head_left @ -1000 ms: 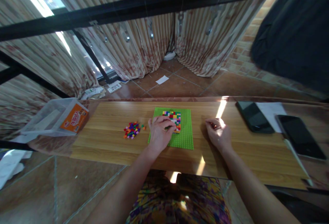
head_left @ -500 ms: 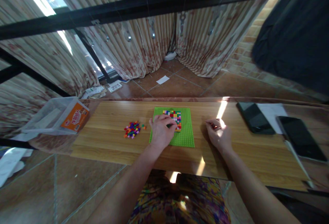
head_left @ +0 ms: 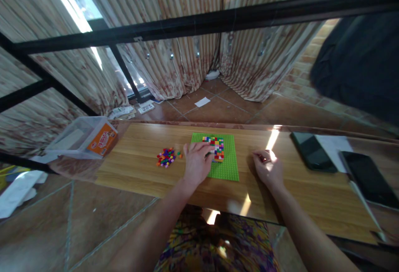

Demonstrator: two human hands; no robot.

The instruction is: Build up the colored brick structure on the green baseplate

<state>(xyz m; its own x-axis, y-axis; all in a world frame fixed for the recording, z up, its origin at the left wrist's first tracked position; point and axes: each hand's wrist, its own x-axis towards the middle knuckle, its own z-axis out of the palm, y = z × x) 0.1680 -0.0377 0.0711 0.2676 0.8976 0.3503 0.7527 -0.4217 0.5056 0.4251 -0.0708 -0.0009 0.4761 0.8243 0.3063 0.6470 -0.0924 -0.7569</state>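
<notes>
A: ok so head view, what are the hands doing?

B: They're well apart. Left hand [head_left: 198, 161] is over the left, near part of the brick block [head_left: 220, 149], fingers bent down at it. Can't tell if it's pinching a brick, the knuckles hide the tips. Right hand [head_left: 268, 169] is curled up on the table [head_left: 137, 143], right of the plate [head_left: 231, 164] and not touching it. Might have something small tucked in there, can't make it out.

A: and the bricks?

B: Block sits on the green plate, around its middle. Loose pile [head_left: 166, 157] is on the table to the left, with a couple of strays [head_left: 180, 154] between pile and plate.

A: anything that could go sideways?

B: imo yeah. An off-centre push from the left hand could seat a brick crooked or pop a neighbour loose. It's also covering part of the block, so being one row off would be easy to miss. With the right hand off the plate, a sideways shove might slide it. And the strays are near the left hand, so a sloppy swing left could scatter them.
</notes>
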